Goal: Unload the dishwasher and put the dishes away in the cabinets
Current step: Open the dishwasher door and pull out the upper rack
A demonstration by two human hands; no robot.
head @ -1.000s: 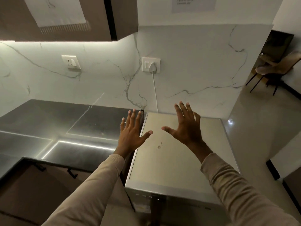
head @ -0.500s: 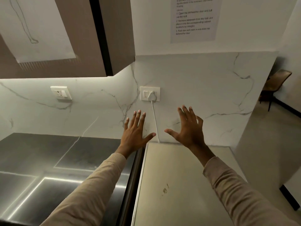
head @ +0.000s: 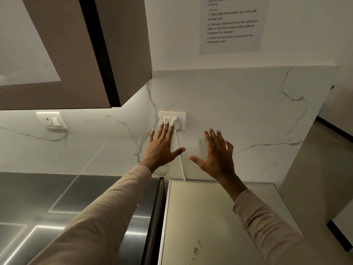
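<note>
**Head view.** Both arms are extended forward in beige sleeves [head: 107, 217].

The left hand [head: 162, 148] is held flat, fingers straight and spread wide, thumb out to the right. It holds nothing. Its fingertips [head: 166, 125] overlap the lower edge of a wall socket [head: 172, 120] in which a white plug sits. Whether they touch the plate cannot be told.

The right hand [head: 217, 159] is likewise spread wide, thumb pointing left, and holds nothing. It is raised in front of the marble backsplash [head: 248, 111], on which it casts a faint shadow. The two thumbs are near each other but apart.

The dishwasher [head: 210, 217] shows only its pale flat top, from lower centre to the right.
- Its back edge meets the backsplash.
- Its left edge runs just beside the right edge of the dark bench [head: 76, 197], with a narrow dark gap between them.
- A few small marks lie on the top towards its front.
- A white cable [head: 180, 159] drops from the plug to the dishwasher's back left corner.

An upper cabinet [head: 76, 54] hangs above the bench, with light glowing beneath it. A second socket [head: 51, 120] sits on the backsplash above the bench's back edge. A printed sheet [head: 231, 25] of numbered instructions is fixed to the wall above the dishwasher.
</note>
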